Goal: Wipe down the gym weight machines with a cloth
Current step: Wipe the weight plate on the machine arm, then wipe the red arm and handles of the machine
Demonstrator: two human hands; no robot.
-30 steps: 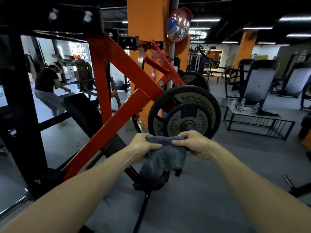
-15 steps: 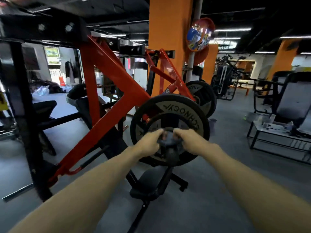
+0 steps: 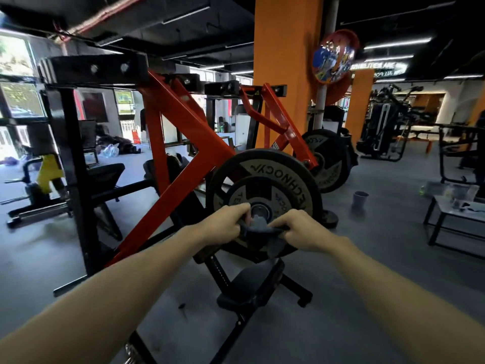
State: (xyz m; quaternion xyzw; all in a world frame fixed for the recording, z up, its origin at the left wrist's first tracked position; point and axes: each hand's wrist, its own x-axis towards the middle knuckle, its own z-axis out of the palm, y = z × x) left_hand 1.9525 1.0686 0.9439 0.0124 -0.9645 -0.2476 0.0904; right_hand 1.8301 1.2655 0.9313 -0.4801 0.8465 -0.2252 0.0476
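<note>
Cloth (image 3: 258,229) hangs bunched between both hands, right in front of the hub of the near weight plates (image 3: 265,198) on the red machine (image 3: 183,143); the left hand (image 3: 225,222) has its fingers curled round one end and the right hand (image 3: 299,227) pinches the other. The risk I see is that the cloth stays wadded, so only a small patch would touch the metal and the plate faces would be left dusty. A loose fold could also snag on the hub, and a hard push might turn or shift the plates on their peg toward the fingers. As for containers, a grey bucket (image 3: 360,199) stands on the floor beyond the plates, its contents hidden, and a low desk (image 3: 446,214) at right carries clear cups or bottles, too blurred to tell what they hold.
</note>
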